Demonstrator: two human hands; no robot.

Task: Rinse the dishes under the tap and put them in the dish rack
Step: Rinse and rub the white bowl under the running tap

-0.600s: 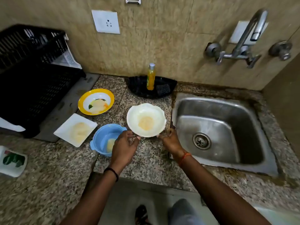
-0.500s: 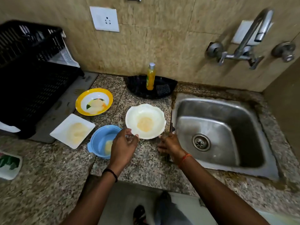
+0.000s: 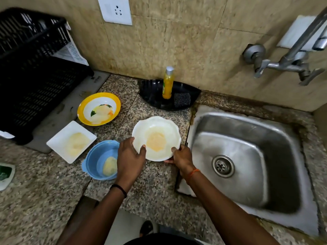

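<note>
Item: white scalloped plastic bowl (image 3: 156,137), orange residue inside. I see left hand (image 3: 131,159) and right hand (image 3: 182,159) pinching its rim at 7 and 5 o'clock; steel sink (image 3: 247,174) at 3 o'clock.

Your two bare forearms, no sleeves in view.

Your left hand (image 3: 130,157) carries a thin black band round the wrist; your right hand (image 3: 182,159) carries a thin orange-red thread tied round its wrist. Neither hand shows rings or gloves. Below, between your arms, a dark sandal shows on one foot, and dark clothing fills the bottom edge.
</note>
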